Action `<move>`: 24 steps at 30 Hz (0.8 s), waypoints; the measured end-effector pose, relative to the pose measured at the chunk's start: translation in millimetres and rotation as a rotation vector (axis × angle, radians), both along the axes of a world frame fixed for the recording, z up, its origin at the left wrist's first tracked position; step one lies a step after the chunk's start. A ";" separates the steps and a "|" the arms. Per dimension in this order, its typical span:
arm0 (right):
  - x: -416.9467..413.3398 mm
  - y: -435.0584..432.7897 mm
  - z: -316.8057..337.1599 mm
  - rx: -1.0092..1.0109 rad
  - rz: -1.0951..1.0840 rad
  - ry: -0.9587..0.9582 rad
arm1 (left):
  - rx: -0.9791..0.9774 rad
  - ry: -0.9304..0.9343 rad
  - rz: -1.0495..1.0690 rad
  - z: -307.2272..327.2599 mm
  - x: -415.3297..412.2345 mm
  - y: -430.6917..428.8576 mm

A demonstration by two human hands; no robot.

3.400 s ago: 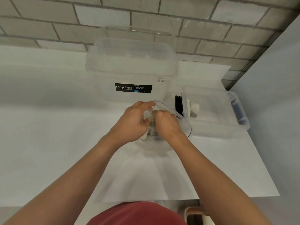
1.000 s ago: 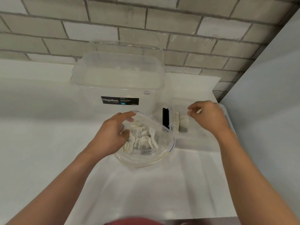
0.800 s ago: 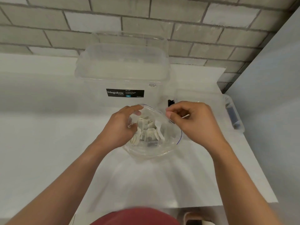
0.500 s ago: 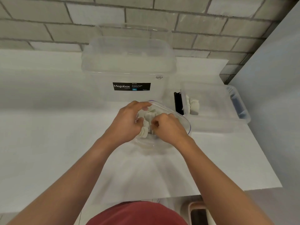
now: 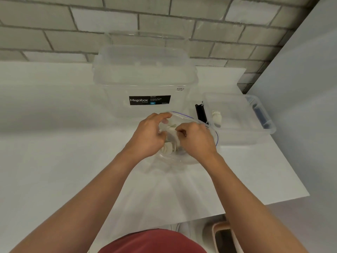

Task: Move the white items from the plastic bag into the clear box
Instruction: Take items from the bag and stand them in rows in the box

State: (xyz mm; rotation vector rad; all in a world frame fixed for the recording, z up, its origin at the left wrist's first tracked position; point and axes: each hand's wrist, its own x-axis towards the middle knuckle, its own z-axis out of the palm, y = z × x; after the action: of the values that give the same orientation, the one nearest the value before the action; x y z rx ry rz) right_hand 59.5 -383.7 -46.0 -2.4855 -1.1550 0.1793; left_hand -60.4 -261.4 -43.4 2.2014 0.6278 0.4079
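Note:
A clear plastic bag (image 5: 209, 125) with a blue zip line sits open on the white table, holding several white items (image 5: 168, 148). My left hand (image 5: 147, 136) holds the bag's left rim, thumb and fingers curled on the plastic. My right hand (image 5: 195, 139) is down inside the bag's mouth, fingers curled and pinching a white item (image 5: 172, 129). To the right lies the low clear box (image 5: 237, 132) with a black latch and two white items (image 5: 216, 116) inside.
A tall clear Megabox tub (image 5: 145, 83) with a lid stands just behind the bag, against the grey brick wall. A blue object (image 5: 260, 115) lies at the clear box's far end. The table edge (image 5: 291, 179) runs close on the right; a pale wall stands beyond.
My right hand came back from over the clear box to the bag and went into it among the white items. My left hand stayed on the bag's rim.

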 end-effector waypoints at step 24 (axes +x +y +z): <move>26.0 -50.0 66.7 0.268 0.074 0.197 | 0.010 0.057 -0.103 7.9 9.7 -11.8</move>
State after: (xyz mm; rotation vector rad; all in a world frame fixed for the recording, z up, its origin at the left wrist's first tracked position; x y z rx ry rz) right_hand 85.5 -433.7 20.6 -2.1418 -1.1098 0.2645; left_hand -50.7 -273.3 -35.4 2.2501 0.5403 0.2963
